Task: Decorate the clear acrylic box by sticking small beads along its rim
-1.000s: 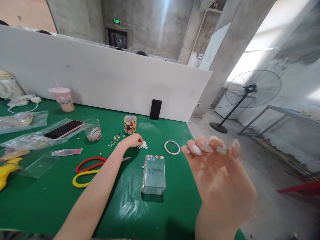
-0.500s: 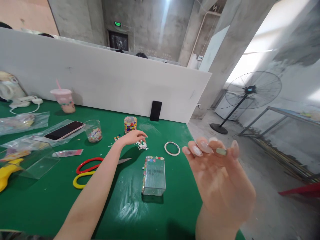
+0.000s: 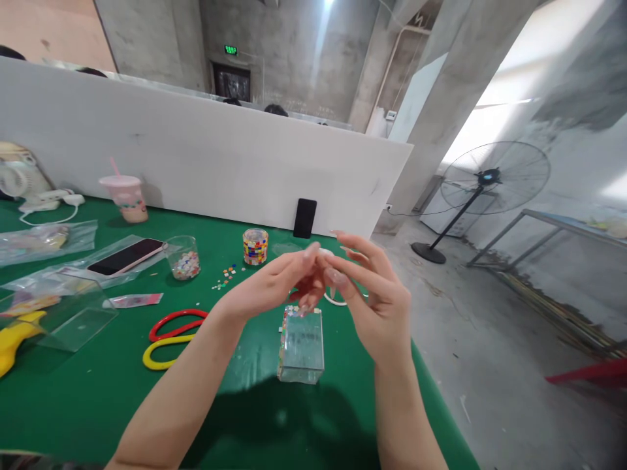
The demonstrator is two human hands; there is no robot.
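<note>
Left hand (image 3: 277, 281) and right hand (image 3: 385, 303) meet, fingertips together; cannot tell what, if anything, they pinch. Clear box (image 3: 302, 346) on green table (image 3: 98, 401) below them, far edge partly hidden by the left.

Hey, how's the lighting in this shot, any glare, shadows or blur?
Head view: the bright patch at upper right looks washed out, and a pale glare streak marks the back wall; a dark shadow falls below the clear box; the left hand and right hand look slightly soft where they meet.
</note>
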